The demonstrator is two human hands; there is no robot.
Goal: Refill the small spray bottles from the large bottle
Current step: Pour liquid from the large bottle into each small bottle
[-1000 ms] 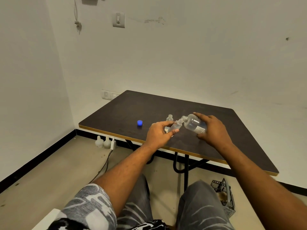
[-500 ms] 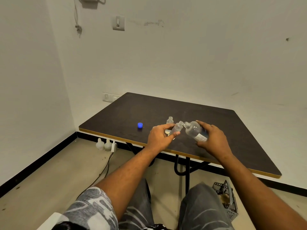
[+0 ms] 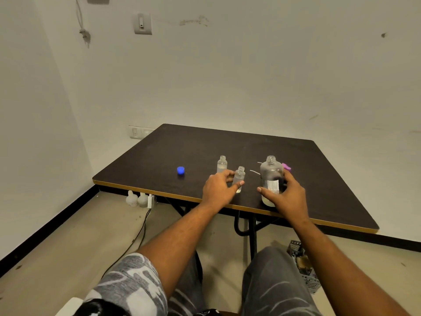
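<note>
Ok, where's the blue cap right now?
In the head view, the blue cap lies alone on the dark table, left of the rear small bottle and the left hand, near the front-left edge.

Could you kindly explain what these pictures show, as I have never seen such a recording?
No machine here: a person works with bare hands, filmed by a wide-angle camera worn on the head, looking down. The left hand pinches the nearer small bottle; the right hand grips the large bottle. Both stand upright and uncapped on the dark table. A second small bottle, also open, stands just behind. A blue cap lies to the left, and a purple piece shows behind the large bottle.
</note>
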